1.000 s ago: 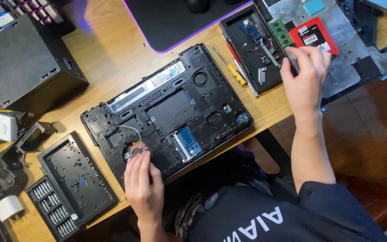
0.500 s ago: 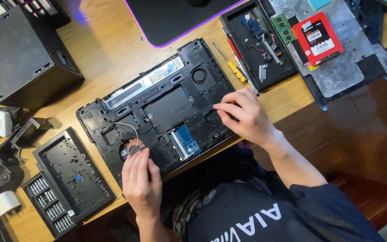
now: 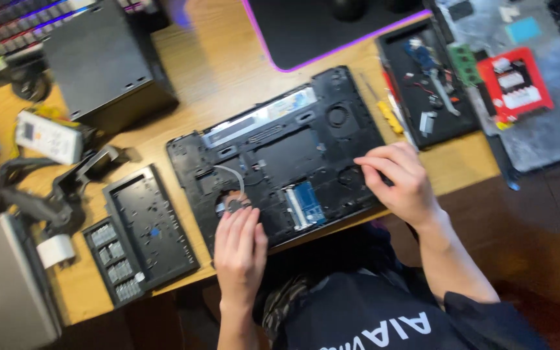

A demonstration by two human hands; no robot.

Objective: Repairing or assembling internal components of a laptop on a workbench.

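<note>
Head view, both hands' grip flat, apart, left hand [image 3: 240,249], right hand [image 3: 400,181] on laptop base [image 3: 280,162]

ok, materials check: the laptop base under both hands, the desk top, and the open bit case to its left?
Laptop base: looks like matte black moulded plastic, going by the vents and ribbed recesses. Desk top: light wood or wood-look laminate, grain streaks visible; cannot tell which. Bit case: probably black plastic, moulded tray with rows of greyish, likely metal bits. Left hand and right hand rest on the base.
</note>
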